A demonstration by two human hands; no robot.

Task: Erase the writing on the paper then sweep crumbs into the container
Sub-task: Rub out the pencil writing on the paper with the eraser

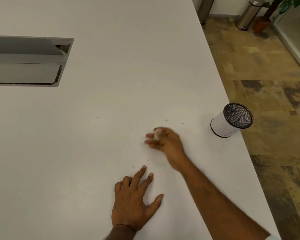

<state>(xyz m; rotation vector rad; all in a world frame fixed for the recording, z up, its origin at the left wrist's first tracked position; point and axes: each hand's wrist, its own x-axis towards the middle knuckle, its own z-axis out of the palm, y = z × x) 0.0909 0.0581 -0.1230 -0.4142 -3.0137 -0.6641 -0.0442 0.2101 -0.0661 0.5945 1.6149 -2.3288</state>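
Fingers (141,174) of the left hand (135,200) are lying spread and straight on the white surface (93,135), palm down, thumb out to the right, with the wrist entering from the bottom edge of the view. Just beyond its fingertips, faint pencil marks (133,167) are showing, and more are trailing to the right near the other wrist; the sheet they are on is blending into the surface, so its edges cannot be made out. The right hand (164,142) is reaching in from the lower right on a long bare forearm and is smeared by motion blur; its fingers are curling loosely toward the left and appear to be pinching a small white eraser (157,135) at their tips, just above the marks. A few dark crumbs (168,119) are lying scattered on the surface beyond that hand, toward the container (231,121), a black mesh cup wrapped in white paper that is standing upright, apart from both hands, near the right edge of the surface. A grey cable hatch (28,61) is sitting recessed at the far left. Beyond the edge, mottled brown floor (258,75) is showing, with two steel bins (251,13) and a potted plant (261,25) standing by the wall.
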